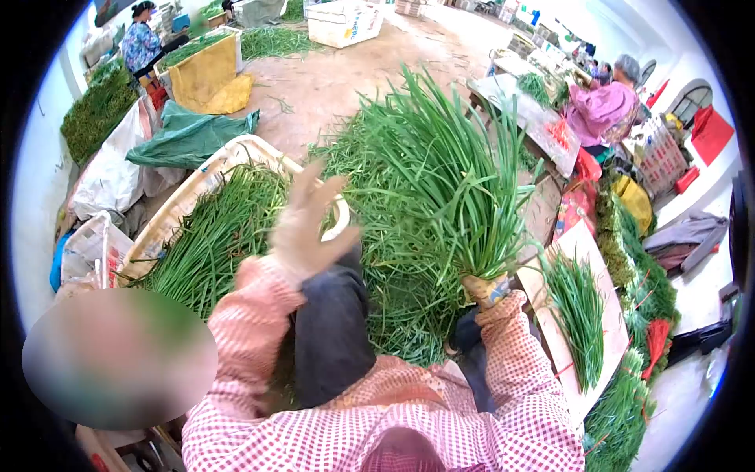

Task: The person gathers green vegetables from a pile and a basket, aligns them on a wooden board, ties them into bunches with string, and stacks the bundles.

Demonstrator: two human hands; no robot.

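Observation:
My right hand (485, 291), in a patterned glove, is closed around the lower end of a large bunch of Chinese chives (452, 189). The bunch stands upright, with its long green leaves fanning out above the fist. My left hand (309, 224), in a pale glove and slightly blurred, is raised with its fingers spread and nothing in it. It hovers by the near right rim of a cream plastic crate (141, 248) that holds more chives (212, 228). A smaller pile of chives (578, 315) lies on a board (612, 334) to my right.
Loose chive leaves (401, 291) cover the floor before my knees. Tied chives (617, 417) are stacked at far right beside red ties (657, 342). A green sack (189, 138) lies beyond the crate. Two people sit working, one far left (141, 43), one at right (602, 110).

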